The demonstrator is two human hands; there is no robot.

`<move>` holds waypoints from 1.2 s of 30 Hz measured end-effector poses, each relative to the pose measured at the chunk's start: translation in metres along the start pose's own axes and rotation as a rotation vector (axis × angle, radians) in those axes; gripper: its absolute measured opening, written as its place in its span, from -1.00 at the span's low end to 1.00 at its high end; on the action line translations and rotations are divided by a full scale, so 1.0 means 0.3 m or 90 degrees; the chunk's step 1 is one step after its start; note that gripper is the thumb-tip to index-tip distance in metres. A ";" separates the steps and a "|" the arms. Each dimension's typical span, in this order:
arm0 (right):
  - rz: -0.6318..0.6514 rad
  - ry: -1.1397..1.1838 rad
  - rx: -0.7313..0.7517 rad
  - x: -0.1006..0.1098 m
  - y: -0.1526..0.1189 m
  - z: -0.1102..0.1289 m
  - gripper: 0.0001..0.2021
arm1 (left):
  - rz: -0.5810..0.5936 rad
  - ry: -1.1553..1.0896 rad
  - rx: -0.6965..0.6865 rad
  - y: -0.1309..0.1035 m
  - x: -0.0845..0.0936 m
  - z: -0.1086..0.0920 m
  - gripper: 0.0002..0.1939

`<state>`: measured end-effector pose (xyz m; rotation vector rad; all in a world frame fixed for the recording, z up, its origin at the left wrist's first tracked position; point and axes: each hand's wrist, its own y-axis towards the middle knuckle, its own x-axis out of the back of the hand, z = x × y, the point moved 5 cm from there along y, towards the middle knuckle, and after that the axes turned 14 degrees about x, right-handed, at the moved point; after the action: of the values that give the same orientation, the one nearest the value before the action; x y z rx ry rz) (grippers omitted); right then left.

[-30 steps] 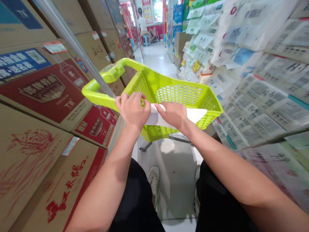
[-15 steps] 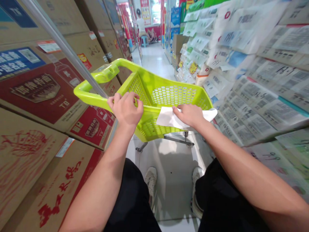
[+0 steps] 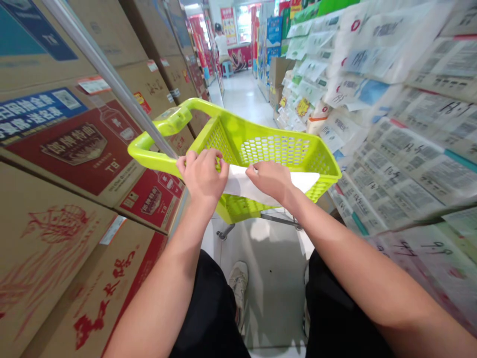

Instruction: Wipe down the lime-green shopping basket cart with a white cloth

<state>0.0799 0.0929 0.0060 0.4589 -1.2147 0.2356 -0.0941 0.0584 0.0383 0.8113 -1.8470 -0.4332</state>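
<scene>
A lime-green plastic shopping cart (image 3: 261, 132) with perforated basket walls stands crosswise in front of me. My left hand (image 3: 204, 175) is closed over the cart's near rim, close to where the handle begins. A white cloth (image 3: 237, 182) is draped along the same rim. It hangs down over the outer side, and its left end reaches my left hand. Pressed on it from above, my right hand (image 3: 271, 180) has its fingers curled over the rim, the cloth in its grip. The fingertips on the basket's inner side are partly hidden.
Stacked cardboard cartons (image 3: 70, 144) line the left side, with a slanting metal pole (image 3: 112, 74) in front. Packaged goods (image 3: 402, 164) with handwritten prices are piled on the right. Down the tiled aisle (image 3: 244, 94), a person (image 3: 222, 44) sits on a blue stool (image 3: 227, 68).
My right hand has slid left along the rim with the cloth, closer to my left hand. My left hand keeps its place on the rim. The view has shifted slightly.
</scene>
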 end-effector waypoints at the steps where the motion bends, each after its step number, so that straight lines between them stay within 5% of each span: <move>1: 0.013 -0.002 -0.009 0.003 -0.004 -0.024 -0.46 | 0.000 0.002 0.000 0.003 0.000 0.004 -0.84; 14: 0.066 -0.110 -0.121 0.064 -0.155 -0.338 -0.46 | -0.009 0.007 0.016 0.021 -0.020 0.018 -0.82; 19: 0.031 -0.096 -0.111 0.054 -0.119 -0.288 -0.43 | -0.002 0.000 0.014 0.012 -0.012 0.002 -0.81; 28: -0.034 -0.043 0.002 0.006 -0.020 0.013 -0.40 | 0.001 0.016 0.003 0.008 0.000 -0.001 -0.83; 31: -0.011 -0.023 0.019 0.006 -0.020 0.007 -0.48 | 0.001 0.023 0.000 0.013 0.001 0.009 -0.82; 36: 0.041 -0.059 -0.037 0.032 -0.064 -0.133 -0.48 | 0.025 0.019 0.015 0.029 -0.004 0.028 -0.82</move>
<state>0.1249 0.0936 0.0001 0.3838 -1.3255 0.2353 -0.1042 0.0648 0.0395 0.7923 -1.8399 -0.3736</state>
